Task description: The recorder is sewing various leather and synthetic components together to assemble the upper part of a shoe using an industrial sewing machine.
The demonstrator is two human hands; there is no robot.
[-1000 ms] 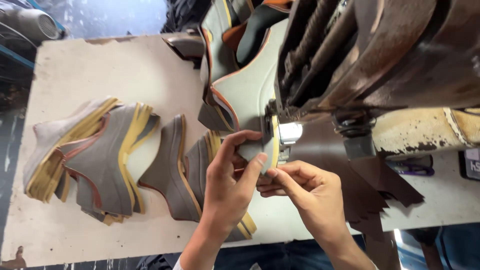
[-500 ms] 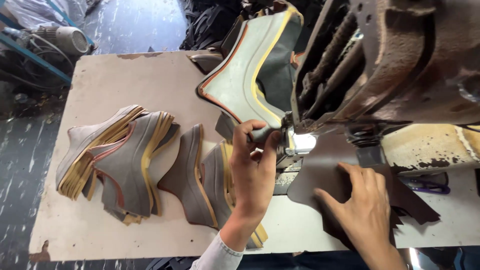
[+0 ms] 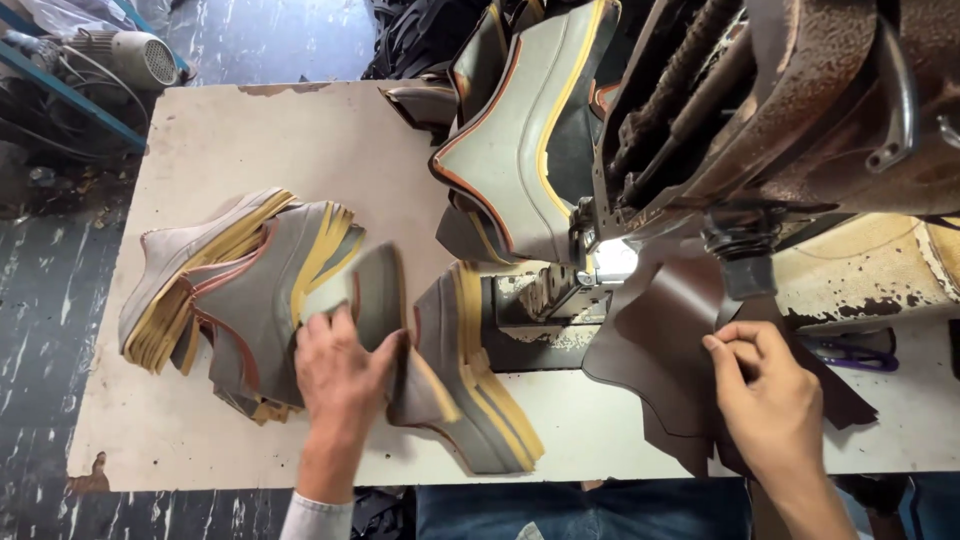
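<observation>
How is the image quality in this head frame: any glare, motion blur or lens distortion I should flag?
Head view: the machine's work lamp blows out to white glare; the left hand and the grey shoe piece under it are motion-blurred, while the right hand on the brown leather is sharper; the sewing machine looms large and soft; the table edge bows slightly from wide-angle distortion.
</observation>
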